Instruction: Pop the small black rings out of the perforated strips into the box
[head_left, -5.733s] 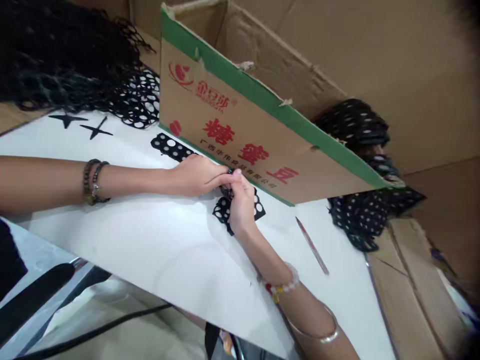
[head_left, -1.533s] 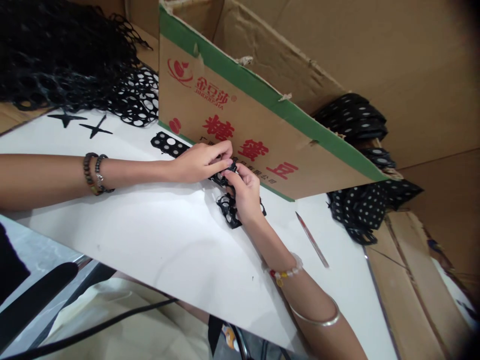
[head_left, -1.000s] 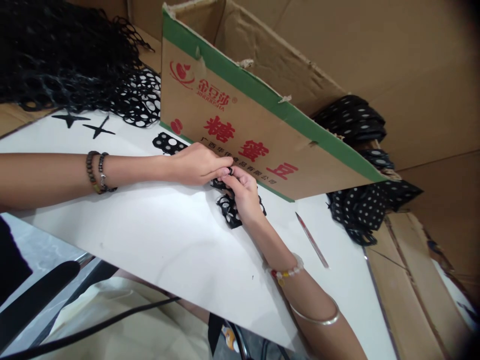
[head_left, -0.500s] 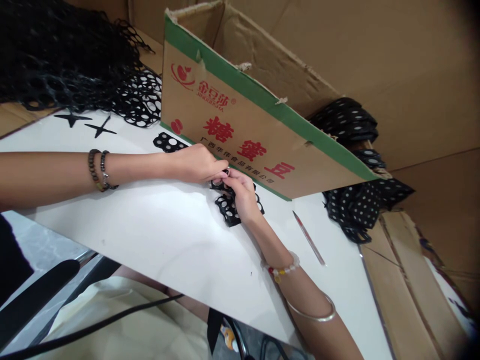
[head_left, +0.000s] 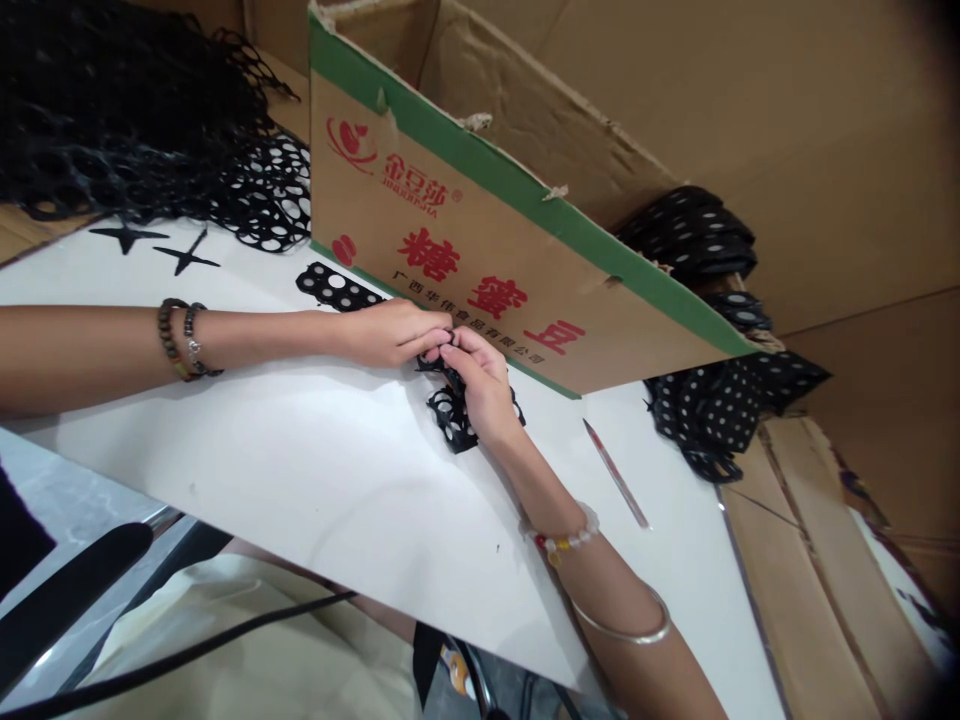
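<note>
Matt black perforated sheet [head_left: 452,415], smooth white board [head_left: 337,470] — rough, torn cardboard box [head_left: 480,270]

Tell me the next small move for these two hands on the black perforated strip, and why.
Probably pull the pinched spot apart gently: left hand and right hand meet fingertip to fingertip on the black perforated strip, which lies bunched under the right palm on the white board.

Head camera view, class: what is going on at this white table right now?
A person's left hand and right hand meet over a black perforated sheet on the white table, pinching it at the fingertips. A printed cardboard box stands just behind; a thin pointed tool lies untouched to the right.
</note>
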